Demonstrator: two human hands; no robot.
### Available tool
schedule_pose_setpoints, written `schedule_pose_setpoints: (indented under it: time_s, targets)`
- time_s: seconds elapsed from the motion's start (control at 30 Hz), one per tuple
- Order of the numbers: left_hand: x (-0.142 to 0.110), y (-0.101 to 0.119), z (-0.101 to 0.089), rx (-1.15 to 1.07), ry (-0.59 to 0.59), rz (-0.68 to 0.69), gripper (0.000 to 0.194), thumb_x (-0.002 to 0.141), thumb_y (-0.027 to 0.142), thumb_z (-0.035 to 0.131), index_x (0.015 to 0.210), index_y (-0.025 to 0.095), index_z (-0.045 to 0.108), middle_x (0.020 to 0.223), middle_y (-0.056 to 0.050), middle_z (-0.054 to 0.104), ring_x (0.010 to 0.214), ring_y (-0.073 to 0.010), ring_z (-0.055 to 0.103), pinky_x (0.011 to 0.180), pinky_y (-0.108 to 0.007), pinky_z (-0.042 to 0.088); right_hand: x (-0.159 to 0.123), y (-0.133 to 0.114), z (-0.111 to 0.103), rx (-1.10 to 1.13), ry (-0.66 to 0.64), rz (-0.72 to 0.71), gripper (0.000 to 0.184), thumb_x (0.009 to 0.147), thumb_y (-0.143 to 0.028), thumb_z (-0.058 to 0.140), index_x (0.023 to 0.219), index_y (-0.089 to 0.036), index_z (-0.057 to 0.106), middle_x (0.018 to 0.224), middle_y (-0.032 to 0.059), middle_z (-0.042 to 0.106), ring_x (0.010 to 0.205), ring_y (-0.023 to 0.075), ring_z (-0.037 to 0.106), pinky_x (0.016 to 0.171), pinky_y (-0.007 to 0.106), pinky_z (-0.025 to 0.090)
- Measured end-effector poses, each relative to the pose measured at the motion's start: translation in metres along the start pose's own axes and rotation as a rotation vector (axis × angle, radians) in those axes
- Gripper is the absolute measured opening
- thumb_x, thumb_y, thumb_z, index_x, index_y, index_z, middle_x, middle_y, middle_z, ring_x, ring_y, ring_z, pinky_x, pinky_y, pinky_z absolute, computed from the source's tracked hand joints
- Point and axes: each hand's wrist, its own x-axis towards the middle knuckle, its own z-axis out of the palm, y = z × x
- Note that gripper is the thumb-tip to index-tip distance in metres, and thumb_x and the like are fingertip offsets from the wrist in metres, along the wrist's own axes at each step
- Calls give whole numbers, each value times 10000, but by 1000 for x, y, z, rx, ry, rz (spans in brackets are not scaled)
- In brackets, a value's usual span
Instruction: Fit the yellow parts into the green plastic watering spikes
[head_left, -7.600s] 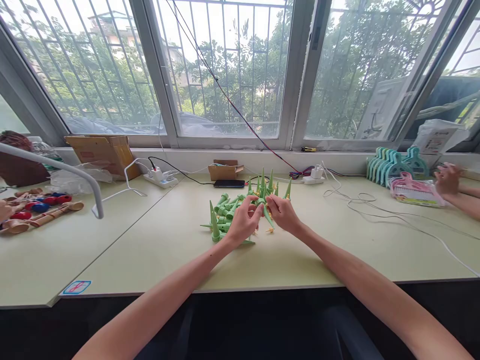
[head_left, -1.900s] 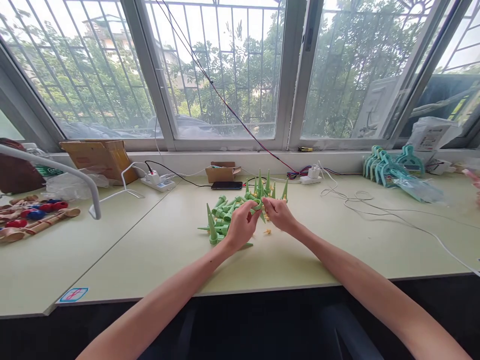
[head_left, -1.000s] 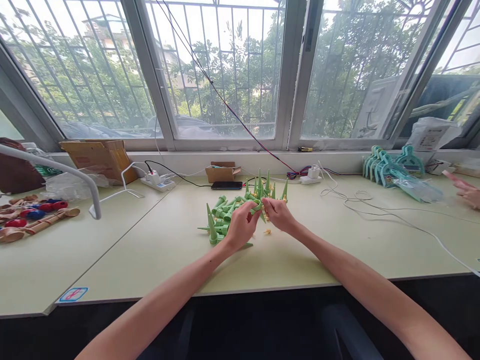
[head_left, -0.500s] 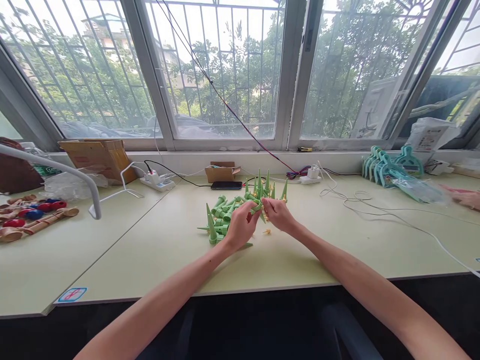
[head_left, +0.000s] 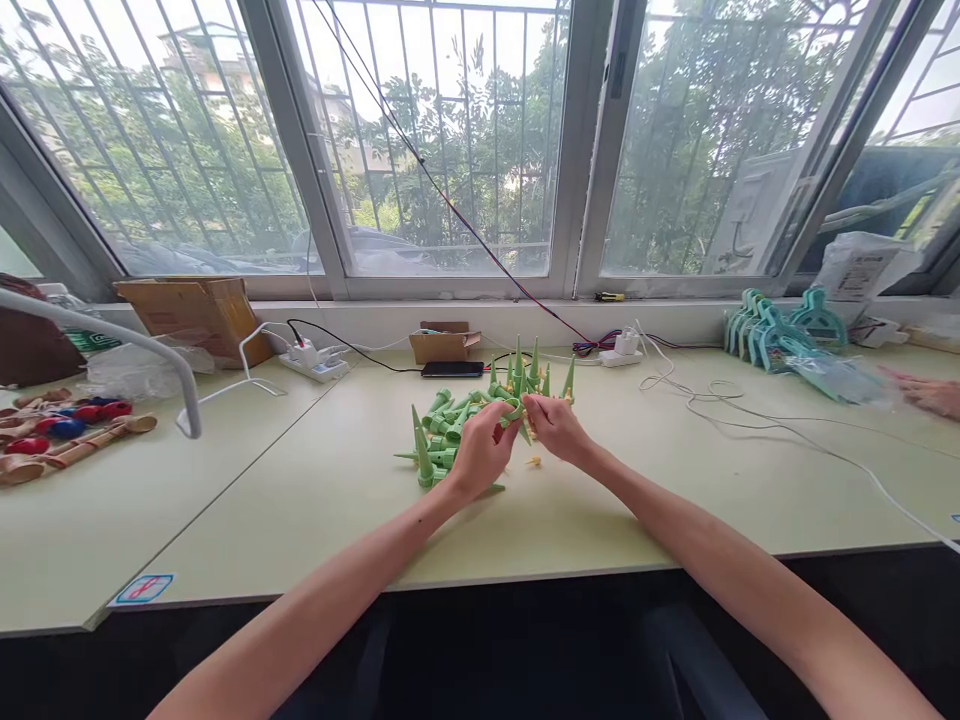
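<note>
A heap of green plastic cone spikes (head_left: pixel 450 425) lies on the pale green table (head_left: pixel 600 500), some standing upright, some on their sides. My left hand (head_left: pixel 480 452) and my right hand (head_left: pixel 555 428) meet over the heap, both pinched on one green spike (head_left: pixel 516 412) held between them. A few small yellow parts (head_left: pixel 534 462) lie on the table just under my hands.
A black phone (head_left: pixel 452 369), a small cardboard box (head_left: pixel 444 343) and a power strip (head_left: pixel 315 360) sit behind the heap. White cables (head_left: pixel 750 415) trail right. Teal plastic pieces (head_left: pixel 780 330) stand far right, near another person's hand (head_left: pixel 934 395). Wooden toys (head_left: pixel 60 435) lie left.
My hands stay closed on the same green spike, with only slight finger shifts. The other person's hand at the far right has moved about.
</note>
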Motion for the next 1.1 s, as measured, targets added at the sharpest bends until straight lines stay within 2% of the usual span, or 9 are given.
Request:
schedule_pose_setpoints:
  time_s: [0.57,1.1]
  targets:
    - [0,-1,0,3,17,29,151,901,331,531,879,181,541,752,12,532,482,-55,406,500,-210,362,0,1,0,12,-4,3,490,962,-543,293,612,-200,315,532,-38,351,510,96,312,514,243,253]
    - [-1,0,0,-8,0,-5,169,904,354,525,876,187,532,755,14,533,488,-59,404,509,-216,365,0,0,0,8,-13,-1,484,960,-549,282,620,-205,299,537,-46,317,517,99,289,520,245,245]
